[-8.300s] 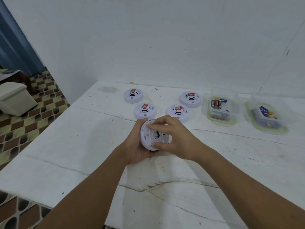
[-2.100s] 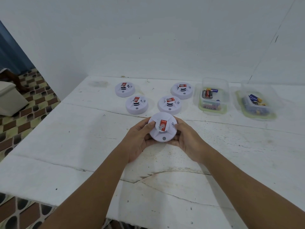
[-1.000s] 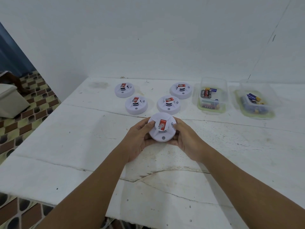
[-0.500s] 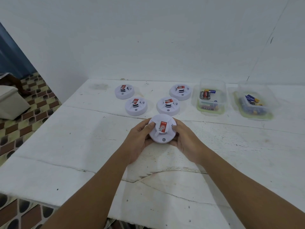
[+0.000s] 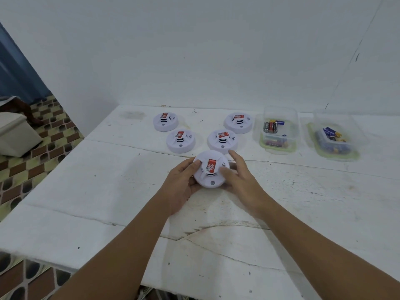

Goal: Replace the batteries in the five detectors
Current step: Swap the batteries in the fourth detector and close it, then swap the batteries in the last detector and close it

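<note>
Both hands held one round white plastic detector (image 5: pixel 211 171) over the white worktop (image 5: pixel 108 185).
Left hand (image 5: pixel 181 182) fingers curled round its rim; right hand (image 5: pixel 239 178) gripped it too, index finger lifted; four matching detectors (image 5: pixel 180 141) lay just beyond.

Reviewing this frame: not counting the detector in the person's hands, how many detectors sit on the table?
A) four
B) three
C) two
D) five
A: behind the held detector, which the left hand and right hand hold, four detectors rest on the table: far left, near left, near right and far right.
</note>
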